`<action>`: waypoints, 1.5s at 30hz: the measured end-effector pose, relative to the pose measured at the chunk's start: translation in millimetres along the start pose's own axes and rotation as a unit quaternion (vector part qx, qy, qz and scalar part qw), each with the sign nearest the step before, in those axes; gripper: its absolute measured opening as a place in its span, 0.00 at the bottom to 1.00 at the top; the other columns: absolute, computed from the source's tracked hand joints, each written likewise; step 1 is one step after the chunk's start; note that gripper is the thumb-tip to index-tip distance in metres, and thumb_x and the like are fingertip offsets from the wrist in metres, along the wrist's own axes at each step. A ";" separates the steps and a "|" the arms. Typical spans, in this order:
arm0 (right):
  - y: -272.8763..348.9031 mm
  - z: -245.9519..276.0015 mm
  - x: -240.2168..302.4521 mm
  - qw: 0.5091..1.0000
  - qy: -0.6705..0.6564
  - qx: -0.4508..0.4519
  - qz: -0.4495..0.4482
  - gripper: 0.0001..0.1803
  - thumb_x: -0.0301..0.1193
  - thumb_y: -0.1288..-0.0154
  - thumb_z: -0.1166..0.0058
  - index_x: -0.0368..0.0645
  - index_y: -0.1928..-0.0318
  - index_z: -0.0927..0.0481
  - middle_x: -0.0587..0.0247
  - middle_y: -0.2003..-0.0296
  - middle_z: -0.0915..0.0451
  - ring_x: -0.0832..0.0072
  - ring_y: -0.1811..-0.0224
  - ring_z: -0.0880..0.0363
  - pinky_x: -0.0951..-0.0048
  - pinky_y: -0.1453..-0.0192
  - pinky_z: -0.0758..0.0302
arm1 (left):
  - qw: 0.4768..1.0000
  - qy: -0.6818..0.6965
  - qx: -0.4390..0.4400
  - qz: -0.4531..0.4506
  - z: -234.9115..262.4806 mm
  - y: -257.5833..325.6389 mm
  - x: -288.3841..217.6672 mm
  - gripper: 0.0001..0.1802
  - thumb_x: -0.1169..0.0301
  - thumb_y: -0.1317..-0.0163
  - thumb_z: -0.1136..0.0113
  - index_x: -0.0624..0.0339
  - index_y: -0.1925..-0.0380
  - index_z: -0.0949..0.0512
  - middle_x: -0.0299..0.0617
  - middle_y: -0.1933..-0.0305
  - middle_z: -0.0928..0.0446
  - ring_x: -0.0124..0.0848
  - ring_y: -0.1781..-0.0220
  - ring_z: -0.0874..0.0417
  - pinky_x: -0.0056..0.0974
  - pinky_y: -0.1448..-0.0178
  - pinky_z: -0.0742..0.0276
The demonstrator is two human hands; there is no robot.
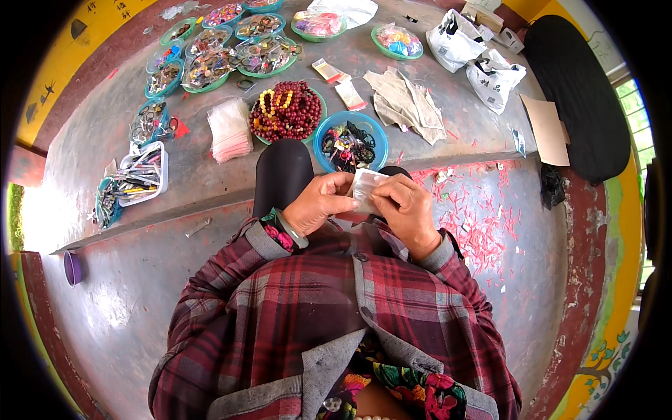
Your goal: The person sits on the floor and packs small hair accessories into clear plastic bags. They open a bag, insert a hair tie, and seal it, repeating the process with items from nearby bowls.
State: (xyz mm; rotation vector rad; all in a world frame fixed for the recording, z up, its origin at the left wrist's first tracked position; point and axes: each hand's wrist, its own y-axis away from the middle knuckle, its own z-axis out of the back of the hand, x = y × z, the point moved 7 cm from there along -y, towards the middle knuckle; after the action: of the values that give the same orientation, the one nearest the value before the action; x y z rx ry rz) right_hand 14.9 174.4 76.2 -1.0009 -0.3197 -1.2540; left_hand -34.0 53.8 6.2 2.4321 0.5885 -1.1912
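The bag [365, 183] sits at the centre of the frame, just below the blue basin [382, 145]. It is small, flat and roughly rectangular, see-through with a whitish sheen and paler top edge. The left hand [320, 204] pinches its left side between thumb and fingers; the right hand's [408, 212] thumb and fingers clamp its right side.

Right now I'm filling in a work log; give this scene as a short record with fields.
Left grip: pinching a small translucent plastic packet
Right grip: holding the same packet
Just beyond: round blue plastic basin of dark items
Left of that: dark red beads in a round green basin
Right: scattered thin pink scraps on grey floor
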 end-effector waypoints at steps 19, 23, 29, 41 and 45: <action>-2.0 -3.8 20.1 0.992 0.038 0.052 0.107 0.06 0.23 0.51 0.39 0.39 0.69 0.18 0.57 0.70 0.21 0.64 0.69 0.20 0.69 0.66 0.24 | 0.995 0.080 -0.061 0.022 15.0 -1.8 9.0 0.17 0.69 0.38 0.47 0.67 0.51 0.28 0.41 0.56 0.25 0.29 0.56 0.22 0.38 0.52 0.21; -1.7 2.7 9.1 0.999 0.007 -0.009 0.033 0.06 0.24 0.52 0.38 0.40 0.70 0.21 0.61 0.72 0.23 0.69 0.75 0.24 0.71 0.71 0.27 | 0.995 0.068 -0.066 0.014 17.2 -1.4 8.2 0.17 0.72 0.39 0.46 0.68 0.51 0.28 0.42 0.55 0.24 0.30 0.55 0.21 0.37 0.49 0.23; 0.8 10.0 -24.9 0.986 0.019 -0.053 -0.154 0.11 0.29 0.53 0.34 0.39 0.73 0.25 0.63 0.77 0.28 0.75 0.79 0.30 0.75 0.74 0.32 | 0.999 0.026 -0.041 -0.012 6.7 1.0 1.2 0.20 0.70 0.41 0.45 0.69 0.50 0.29 0.44 0.54 0.23 0.33 0.53 0.21 0.40 0.49 0.23; 3.1 7.2 -24.2 0.989 0.025 -0.074 -0.123 0.10 0.28 0.52 0.35 0.38 0.75 0.24 0.62 0.79 0.27 0.75 0.79 0.29 0.74 0.74 0.31 | 0.996 0.073 -0.057 0.009 -1.3 4.1 -2.5 0.16 0.72 0.42 0.44 0.69 0.54 0.27 0.43 0.57 0.23 0.29 0.56 0.21 0.37 0.50 0.23; 5.2 5.3 -25.1 0.991 0.032 -0.065 -0.114 0.08 0.27 0.51 0.37 0.38 0.74 0.23 0.62 0.78 0.26 0.70 0.78 0.27 0.72 0.74 0.31 | 0.996 0.072 -0.053 0.014 2.2 3.3 1.9 0.16 0.72 0.41 0.44 0.69 0.55 0.26 0.42 0.58 0.22 0.29 0.58 0.21 0.36 0.50 0.23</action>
State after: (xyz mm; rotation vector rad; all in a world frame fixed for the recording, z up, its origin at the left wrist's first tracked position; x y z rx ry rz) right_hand 12.8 194.4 59.4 -1.0542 -0.3119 -1.5267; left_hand -32.6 50.4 3.8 2.4415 0.6398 -0.9553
